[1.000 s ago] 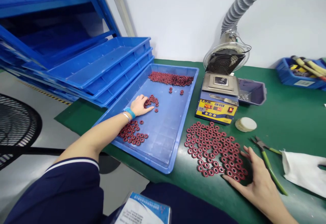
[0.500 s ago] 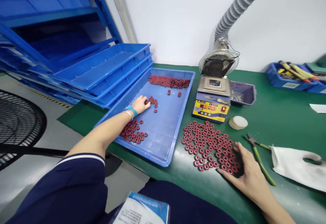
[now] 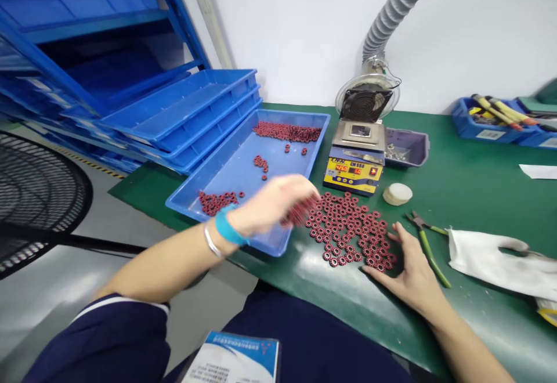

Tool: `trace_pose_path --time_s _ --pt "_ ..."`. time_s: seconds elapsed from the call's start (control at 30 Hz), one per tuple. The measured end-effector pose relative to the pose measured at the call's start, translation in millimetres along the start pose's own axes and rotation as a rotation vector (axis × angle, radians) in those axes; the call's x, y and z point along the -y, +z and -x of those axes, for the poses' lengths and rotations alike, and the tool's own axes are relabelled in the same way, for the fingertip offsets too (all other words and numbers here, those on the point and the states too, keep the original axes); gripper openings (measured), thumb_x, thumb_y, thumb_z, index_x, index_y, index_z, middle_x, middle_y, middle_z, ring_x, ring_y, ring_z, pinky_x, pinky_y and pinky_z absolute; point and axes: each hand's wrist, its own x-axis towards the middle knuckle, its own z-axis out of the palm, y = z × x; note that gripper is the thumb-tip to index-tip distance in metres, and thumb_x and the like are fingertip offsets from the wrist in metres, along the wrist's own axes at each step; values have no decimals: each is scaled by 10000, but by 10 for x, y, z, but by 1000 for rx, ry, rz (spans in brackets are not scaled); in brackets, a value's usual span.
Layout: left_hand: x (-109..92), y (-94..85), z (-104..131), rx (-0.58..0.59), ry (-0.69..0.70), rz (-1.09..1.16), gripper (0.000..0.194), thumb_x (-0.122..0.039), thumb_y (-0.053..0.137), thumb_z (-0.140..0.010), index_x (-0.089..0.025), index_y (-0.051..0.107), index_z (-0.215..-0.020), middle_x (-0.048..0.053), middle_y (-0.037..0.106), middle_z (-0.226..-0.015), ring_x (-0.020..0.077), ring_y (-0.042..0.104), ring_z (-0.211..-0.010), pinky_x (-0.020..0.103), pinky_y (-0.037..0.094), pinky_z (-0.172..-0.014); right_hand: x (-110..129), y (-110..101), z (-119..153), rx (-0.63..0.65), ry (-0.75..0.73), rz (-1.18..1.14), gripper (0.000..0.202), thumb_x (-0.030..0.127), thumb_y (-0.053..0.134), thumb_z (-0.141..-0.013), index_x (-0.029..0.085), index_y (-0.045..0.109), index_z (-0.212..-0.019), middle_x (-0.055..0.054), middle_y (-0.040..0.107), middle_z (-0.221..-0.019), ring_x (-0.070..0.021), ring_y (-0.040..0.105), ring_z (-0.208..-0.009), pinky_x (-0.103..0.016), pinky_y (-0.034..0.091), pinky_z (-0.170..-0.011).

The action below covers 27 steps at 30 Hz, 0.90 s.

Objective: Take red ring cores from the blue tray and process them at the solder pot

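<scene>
From the head camera, the left hand point(image 3: 278, 200) hung blurred over the near right corner of the blue tray point(image 3: 226, 168), just beside the pile of red rings point(image 3: 352, 229) on the green counter point(image 3: 470, 197). Its fingers looked curled around a few red rings, though the blur made it hard to tell how tightly they were closed. The right hand point(image 3: 411, 270) lay flat and open on the counter, holding nothing, its fingertips touching the near right edge of the pile.

To do this step well, the left hand probably needed to come low over the pile before letting go, so the rings would not bounce or roll off the counter, while the right hand served as a wall on the far side.

More rings lay in the tray, to the left of the pile: a row along its far wall, a few loose ones in the middle, and a cluster at its near left corner. Behind the pile stood a yellow-fronted heater box point(image 3: 354, 168), and green-handled pliers point(image 3: 429, 244) lay to the pile's right.
</scene>
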Motion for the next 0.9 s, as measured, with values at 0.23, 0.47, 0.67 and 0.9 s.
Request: trace_pose_path --time_s 0.23,0.47,0.67,0.9 --pt "708 1278 156 479 67 -206 197 -302 647 -807 -156 546 -722 -38 495 -628 74 441 -557 204 406 -539 -37 -32 79 -7 -1 -77 1049 621 660 -760 188 122 -1550 -205 445 -1347 -322 610 -1115 -525 484 -980" --pt "1272 1289 -43 303 665 -1280 280 -412 567 -856 -158 643 -943 156 598 -937 295 579 -904 317 517 -500 -6 -69 69 -39 8 -80 1035 634 665 -751 176 167 -1535 -194 476 -1304 -310 631 -1078 -493 517 -948" --pt "1150 1277 19 187 707 -1452 467 -503 533 -890 -95 586 -1111 159 597 -1028 276 569 -918 323 534 -523 -8 -69 69 -33 15 -80 991 610 648 -780 167 178 -1532 -187 505 -1263 -313 631 -1076 -499 525 -939" --pt "299 55 -125 -335 725 -1130 386 -411 406 -958 -143 567 -1183 133 621 -1195 244 568 -1137 403 481 -990 9 -86 69 1 51 -93 1031 606 687 -743 188 176 -1535 -197 484 -1336 -316 631 -1090 -505 523 -955"
